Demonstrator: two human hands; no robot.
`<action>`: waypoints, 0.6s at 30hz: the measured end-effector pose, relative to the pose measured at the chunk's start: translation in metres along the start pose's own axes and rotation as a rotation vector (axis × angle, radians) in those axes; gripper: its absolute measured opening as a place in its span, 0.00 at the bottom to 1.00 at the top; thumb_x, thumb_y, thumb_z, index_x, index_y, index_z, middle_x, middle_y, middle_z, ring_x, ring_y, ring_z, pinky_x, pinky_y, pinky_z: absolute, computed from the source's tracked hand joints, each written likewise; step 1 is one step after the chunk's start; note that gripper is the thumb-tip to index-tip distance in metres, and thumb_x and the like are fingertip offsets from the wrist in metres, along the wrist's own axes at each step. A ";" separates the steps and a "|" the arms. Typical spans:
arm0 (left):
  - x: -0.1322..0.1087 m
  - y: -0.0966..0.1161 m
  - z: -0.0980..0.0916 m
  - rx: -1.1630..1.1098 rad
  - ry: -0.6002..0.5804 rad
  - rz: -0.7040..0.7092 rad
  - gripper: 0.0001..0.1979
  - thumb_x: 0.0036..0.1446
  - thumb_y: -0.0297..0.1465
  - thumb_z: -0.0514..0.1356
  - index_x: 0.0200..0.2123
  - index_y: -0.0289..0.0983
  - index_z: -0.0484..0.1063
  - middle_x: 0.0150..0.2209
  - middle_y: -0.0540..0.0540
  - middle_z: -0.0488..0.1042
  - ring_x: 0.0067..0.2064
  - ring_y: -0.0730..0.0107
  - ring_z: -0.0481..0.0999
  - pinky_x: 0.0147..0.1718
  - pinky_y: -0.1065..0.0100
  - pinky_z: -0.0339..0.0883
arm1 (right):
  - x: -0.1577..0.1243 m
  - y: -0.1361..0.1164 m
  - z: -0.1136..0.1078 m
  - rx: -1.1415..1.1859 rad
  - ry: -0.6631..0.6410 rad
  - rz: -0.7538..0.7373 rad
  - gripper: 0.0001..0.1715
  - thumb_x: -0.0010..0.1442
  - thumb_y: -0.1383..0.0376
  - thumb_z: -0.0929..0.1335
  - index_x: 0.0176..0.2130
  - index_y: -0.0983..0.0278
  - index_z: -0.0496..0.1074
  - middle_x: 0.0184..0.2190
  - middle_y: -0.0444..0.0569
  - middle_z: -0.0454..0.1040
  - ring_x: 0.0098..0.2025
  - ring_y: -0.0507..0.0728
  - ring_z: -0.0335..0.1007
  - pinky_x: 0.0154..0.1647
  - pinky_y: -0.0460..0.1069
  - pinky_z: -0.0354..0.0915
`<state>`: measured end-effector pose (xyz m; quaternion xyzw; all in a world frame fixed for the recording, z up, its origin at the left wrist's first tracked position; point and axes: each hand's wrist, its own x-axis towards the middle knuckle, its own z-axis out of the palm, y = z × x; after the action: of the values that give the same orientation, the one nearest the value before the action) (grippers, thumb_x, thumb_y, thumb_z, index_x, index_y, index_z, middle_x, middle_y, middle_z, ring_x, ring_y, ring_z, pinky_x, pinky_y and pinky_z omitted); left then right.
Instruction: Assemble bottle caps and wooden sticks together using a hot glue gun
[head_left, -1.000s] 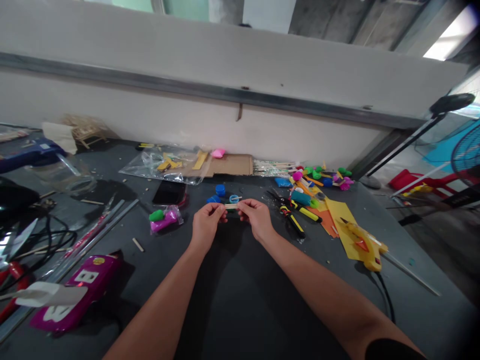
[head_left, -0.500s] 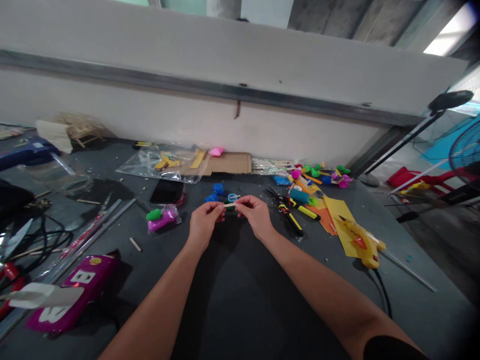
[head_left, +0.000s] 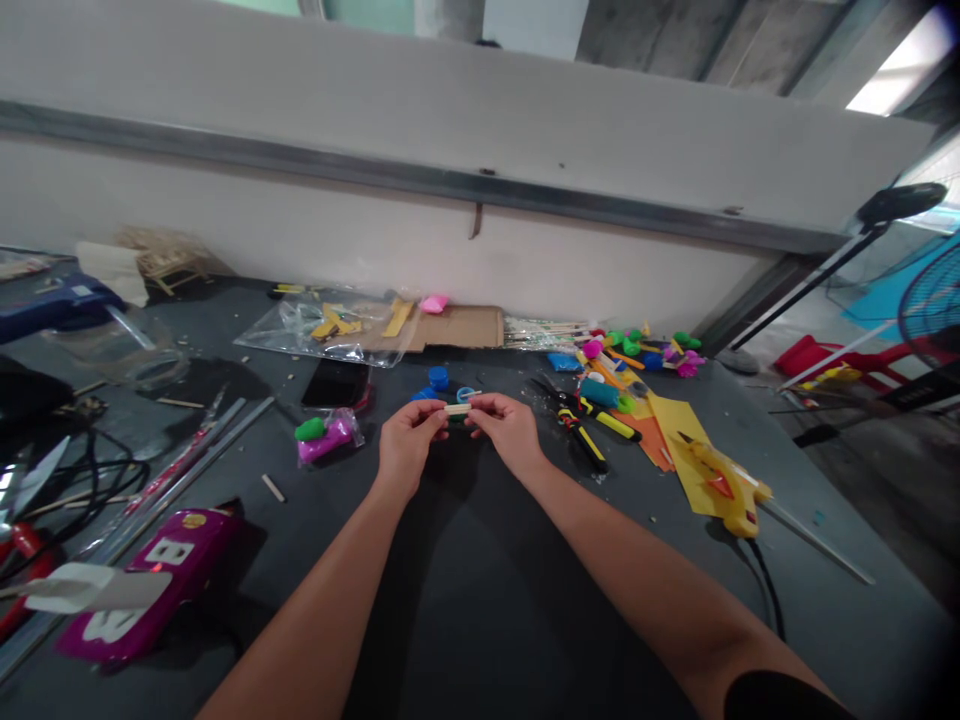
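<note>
Pale wooden piece [head_left: 457,409], probably a craft stick, pinched by the closed fingers of the left hand [head_left: 409,442] and right hand [head_left: 508,428], blue plastic caps [head_left: 439,378] just beyond, dark workbench [head_left: 825,520] below

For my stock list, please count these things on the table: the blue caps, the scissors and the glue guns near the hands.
Blue plastic caps: 2
Scissors with yellow and black handles: 1
Yellow hot glue gun: 1
Total: 4
</note>
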<state>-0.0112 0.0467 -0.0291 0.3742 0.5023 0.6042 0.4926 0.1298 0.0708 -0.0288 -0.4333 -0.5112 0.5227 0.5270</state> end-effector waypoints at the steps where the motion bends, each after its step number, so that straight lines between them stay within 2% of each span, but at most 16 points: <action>1: 0.000 0.000 0.000 0.003 0.001 0.001 0.12 0.43 0.33 0.65 0.33 0.34 0.75 0.27 0.49 0.73 0.29 0.74 0.71 0.29 0.72 0.68 | 0.000 0.000 0.000 -0.011 0.000 0.005 0.11 0.45 0.63 0.71 0.32 0.65 0.74 0.26 0.45 0.74 0.26 0.52 0.72 0.22 0.45 0.70; 8: 0.000 0.000 0.001 0.013 0.012 -0.007 0.13 0.42 0.33 0.66 0.32 0.34 0.75 0.27 0.49 0.73 0.29 0.74 0.71 0.28 0.72 0.68 | -0.003 0.000 -0.001 -0.072 0.012 -0.041 0.11 0.48 0.61 0.70 0.33 0.64 0.74 0.26 0.45 0.74 0.27 0.52 0.73 0.24 0.45 0.71; 18: 0.001 -0.004 0.001 0.018 0.020 0.000 0.12 0.40 0.34 0.66 0.30 0.34 0.76 0.27 0.49 0.74 0.26 0.75 0.72 0.32 0.68 0.70 | -0.007 0.000 -0.001 -0.117 0.024 -0.064 0.11 0.48 0.59 0.70 0.31 0.63 0.74 0.24 0.44 0.74 0.26 0.53 0.73 0.26 0.47 0.71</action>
<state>-0.0100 0.0473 -0.0326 0.3725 0.5129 0.6033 0.4840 0.1313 0.0639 -0.0299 -0.4531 -0.5482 0.4696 0.5231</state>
